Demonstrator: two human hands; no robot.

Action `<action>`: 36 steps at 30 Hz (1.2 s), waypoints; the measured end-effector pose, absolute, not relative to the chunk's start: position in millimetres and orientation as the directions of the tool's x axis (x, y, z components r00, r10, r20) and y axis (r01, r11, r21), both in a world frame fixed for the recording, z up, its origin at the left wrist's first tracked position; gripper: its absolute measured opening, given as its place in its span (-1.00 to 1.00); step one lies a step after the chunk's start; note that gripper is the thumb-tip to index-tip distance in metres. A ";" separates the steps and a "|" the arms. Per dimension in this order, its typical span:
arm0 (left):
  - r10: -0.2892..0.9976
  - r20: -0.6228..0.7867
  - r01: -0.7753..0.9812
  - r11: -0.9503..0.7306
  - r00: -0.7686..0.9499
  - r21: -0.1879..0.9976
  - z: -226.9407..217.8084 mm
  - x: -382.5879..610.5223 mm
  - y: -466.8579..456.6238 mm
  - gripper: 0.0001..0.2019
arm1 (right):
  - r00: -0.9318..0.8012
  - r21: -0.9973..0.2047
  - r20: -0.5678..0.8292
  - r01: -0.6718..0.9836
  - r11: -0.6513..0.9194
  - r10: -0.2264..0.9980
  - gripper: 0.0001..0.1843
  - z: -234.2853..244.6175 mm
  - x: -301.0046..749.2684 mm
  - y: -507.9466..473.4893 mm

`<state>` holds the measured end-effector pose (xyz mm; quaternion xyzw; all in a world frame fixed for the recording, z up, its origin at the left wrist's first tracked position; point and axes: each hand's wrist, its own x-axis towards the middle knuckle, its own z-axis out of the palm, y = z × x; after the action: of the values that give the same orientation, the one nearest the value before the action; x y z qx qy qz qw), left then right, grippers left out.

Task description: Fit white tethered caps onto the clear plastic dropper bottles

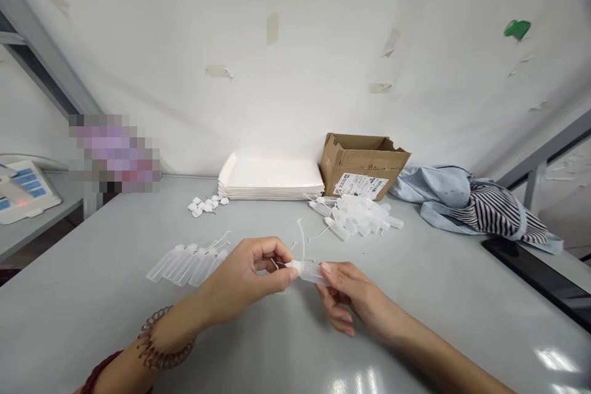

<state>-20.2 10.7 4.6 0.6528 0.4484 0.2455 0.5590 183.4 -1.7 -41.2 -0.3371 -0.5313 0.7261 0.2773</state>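
A small translucent plastic bottle [314,273] lies sideways in my right hand [357,289], pinched between thumb and fingers. At its neck, my left hand [252,271] grips a white cap [294,266] between thumb and forefinger. The cap touches the bottle's end; how far it sits on the neck I cannot tell. A thin white strip [302,240] stands up from the neck. Left of my hands, several similar bottles [178,263] with white tops lie side by side, partly hidden by my left hand. Behind them is a small heap of white caps [203,205].
A pile of loose bottles [360,215] lies before an open cardboard box [357,166]. White padded envelopes [272,181] are stacked against the wall. At right lie a light blue cloth bag [429,191] and a long black object [538,277]. A scale-like device [28,191] stands far left.
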 end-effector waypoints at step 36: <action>0.831 -0.221 0.366 0.024 0.510 0.930 -3.5 -20.0 12.9 -0.73 | -0.429 -0.962 -0.105 0.271 0.017 0.897 -0.54 -32.0 183.3 -7.6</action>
<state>-20.0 12.9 -3.5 0.6667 0.4488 0.2089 0.5572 183.3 -7.6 -32.0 -0.4484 -0.6512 0.5388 0.2907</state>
